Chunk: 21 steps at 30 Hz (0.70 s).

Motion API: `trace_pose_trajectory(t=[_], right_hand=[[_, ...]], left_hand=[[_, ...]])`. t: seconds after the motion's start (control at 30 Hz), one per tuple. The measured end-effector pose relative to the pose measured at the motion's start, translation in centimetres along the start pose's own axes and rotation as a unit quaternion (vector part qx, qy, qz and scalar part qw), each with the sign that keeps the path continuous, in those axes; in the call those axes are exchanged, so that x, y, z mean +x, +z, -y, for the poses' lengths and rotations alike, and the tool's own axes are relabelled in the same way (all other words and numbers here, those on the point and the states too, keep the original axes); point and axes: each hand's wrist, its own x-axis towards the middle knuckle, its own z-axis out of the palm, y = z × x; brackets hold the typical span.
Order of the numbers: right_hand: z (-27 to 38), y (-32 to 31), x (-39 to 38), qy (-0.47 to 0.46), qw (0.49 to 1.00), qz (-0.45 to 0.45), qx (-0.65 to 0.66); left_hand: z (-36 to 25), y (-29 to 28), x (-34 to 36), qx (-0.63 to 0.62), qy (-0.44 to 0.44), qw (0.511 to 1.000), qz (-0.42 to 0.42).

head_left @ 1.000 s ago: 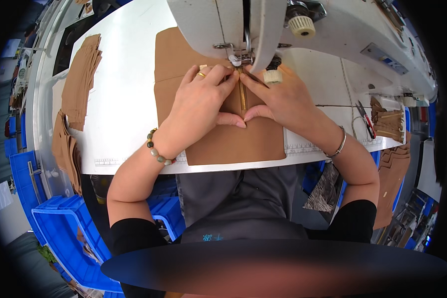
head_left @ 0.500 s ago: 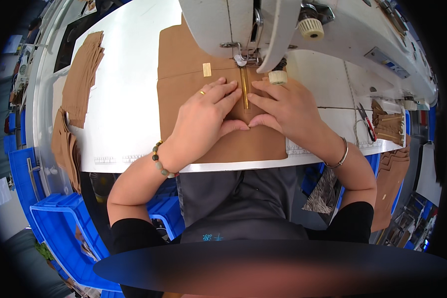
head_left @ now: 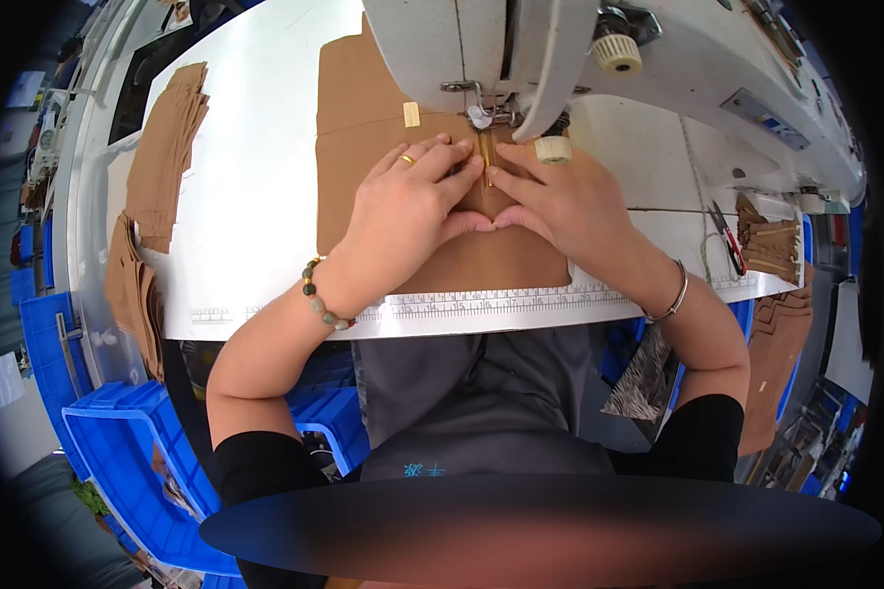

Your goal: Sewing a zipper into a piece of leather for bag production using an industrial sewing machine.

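A brown fabric panel (head_left: 354,187) lies under the sewing machine's presser foot (head_left: 481,116). A gold zipper (head_left: 489,157) runs along it toward me, below the foot, and a small pale-gold rectangular piece (head_left: 412,114) lies on its upper left. My left hand (head_left: 408,216) rests on the panel left of the zipper, fingers slightly bent and apart. My right hand (head_left: 570,201) lies on its other side, fingertips spread along the zipper's edge. Both thumb tips meet on the fabric just below the zipper.
Brown cut pieces (head_left: 162,147) are stacked at the left. Red-handled scissors (head_left: 729,245) and brown bundles (head_left: 768,236) sit at the right. A printed ruler strip (head_left: 462,302) follows the front edge. Blue crates (head_left: 118,432) stand below; more brown pieces (head_left: 771,373) hang at right.
The panel has moved away from me under the foot, uncovering the ruler along the front edge. My hands first slid back toward me, then forward with the fabric.
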Motion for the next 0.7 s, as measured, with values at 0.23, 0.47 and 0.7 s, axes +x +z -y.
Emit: trace_pose_trajectory(t=[0.23, 0.47, 0.7], right_hand=[[-1.5, 1.5, 0.5, 0.019, 0.999, -0.024, -0.012], [-1.3, 0.6, 0.5, 0.016, 1.0, -0.017, 0.006], [-0.4, 0.0, 0.1, -0.008, 1.0, -0.017, 0.009]], left_hand=[[1.2, 0.6, 0.9, -0.011, -0.026, 1.0, 0.011], [0.3, 0.6, -0.2, -0.029, -0.044, 0.999, 0.003], [-0.8, 0.3, -0.9, -0.028, -0.018, 0.999, 0.013]])
